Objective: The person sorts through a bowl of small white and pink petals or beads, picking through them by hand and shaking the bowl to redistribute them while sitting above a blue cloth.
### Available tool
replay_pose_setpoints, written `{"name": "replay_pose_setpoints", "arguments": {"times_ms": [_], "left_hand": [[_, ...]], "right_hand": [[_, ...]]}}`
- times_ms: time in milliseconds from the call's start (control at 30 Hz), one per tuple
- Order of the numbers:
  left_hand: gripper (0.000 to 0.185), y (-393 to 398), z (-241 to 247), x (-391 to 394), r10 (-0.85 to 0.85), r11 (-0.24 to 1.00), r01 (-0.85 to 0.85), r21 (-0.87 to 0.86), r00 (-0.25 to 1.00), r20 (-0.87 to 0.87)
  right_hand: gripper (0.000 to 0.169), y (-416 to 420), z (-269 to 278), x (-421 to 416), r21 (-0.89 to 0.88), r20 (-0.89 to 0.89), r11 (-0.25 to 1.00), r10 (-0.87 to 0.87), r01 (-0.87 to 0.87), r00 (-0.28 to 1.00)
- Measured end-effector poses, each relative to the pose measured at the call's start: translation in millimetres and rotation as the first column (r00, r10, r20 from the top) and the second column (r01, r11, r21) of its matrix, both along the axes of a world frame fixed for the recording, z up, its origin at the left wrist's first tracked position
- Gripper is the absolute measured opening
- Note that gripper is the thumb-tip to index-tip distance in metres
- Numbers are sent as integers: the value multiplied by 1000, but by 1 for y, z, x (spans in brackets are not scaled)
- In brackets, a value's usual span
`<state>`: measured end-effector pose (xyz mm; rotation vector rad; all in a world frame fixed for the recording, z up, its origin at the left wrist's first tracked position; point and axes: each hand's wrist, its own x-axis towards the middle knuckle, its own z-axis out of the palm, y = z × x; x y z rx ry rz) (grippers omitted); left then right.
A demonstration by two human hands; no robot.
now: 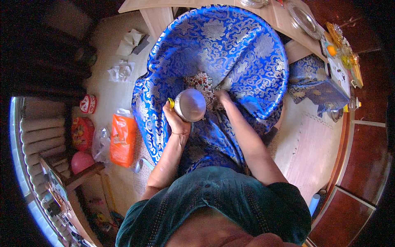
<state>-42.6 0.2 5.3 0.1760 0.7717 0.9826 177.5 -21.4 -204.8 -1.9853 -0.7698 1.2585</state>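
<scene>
A blue brocade cloth (213,40) with a silvery floral pattern drapes over a round rim and dips in the middle, its near part over my lap. A pile of small beads (200,81), mostly pale with some red and green ones, lies in the dip. My left hand (178,120) grips a round metal dish (190,105) by its side, just left of and nearer than the beads; a yellow piece shows by the thumb. At the right edge of the pile my right hand (221,98) reaches down into the beads; its fingers are hidden.
Beyond the cloth stands a wooden table (277,14) bearing a silver tray (304,20). To the right is a small cloth-draped stand (318,80). On the floor at left lie an orange package (122,139), crumpled paper (121,71), a clear plastic bag (101,143) and a pink balloon (82,162).
</scene>
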Motion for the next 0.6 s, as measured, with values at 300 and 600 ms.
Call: {"name": "replay_pose_setpoints", "arguments": {"times_ms": [300,600], "left_hand": [[25,4,-3,22,129,976,-69,206,947,-293],[31,0,-22,59,-109,991,96,-94,984,-143]], "right_hand": [[33,16,64,-35,-268,-820,856,-444,443,361],[28,9,185,-42,94,-988,604,-44,791,151]]}}
